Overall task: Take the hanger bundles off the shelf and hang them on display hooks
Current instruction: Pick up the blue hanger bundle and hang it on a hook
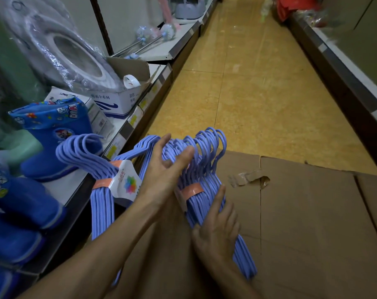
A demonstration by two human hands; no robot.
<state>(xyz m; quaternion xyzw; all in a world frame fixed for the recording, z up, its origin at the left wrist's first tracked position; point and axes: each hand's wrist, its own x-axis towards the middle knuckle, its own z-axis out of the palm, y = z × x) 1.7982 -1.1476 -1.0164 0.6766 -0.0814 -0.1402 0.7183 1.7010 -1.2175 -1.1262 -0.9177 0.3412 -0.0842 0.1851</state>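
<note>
Two bundles of lavender-blue hangers are in view. One hanger bundle (101, 203) with a white label and an orange band leans against the edge of the left shelf (75, 190), hooks up. The second hanger bundle (201, 167), also orange-banded, lies over a cardboard box (312, 212). My left hand (163, 169) reaches across from the left and holds this bundle just below its hooks, thumb over the wires. My right hand (215, 229) grips the lower shoulder of the same bundle. No display hooks are visible.
Blue children's rain boots (51, 139) stand on the left shelf beside small cartons and a plastic-wrapped toilet seat (64, 50). The yellow-tiled aisle floor (248, 93) runs ahead. Another low shelf (345, 83) lines the right side.
</note>
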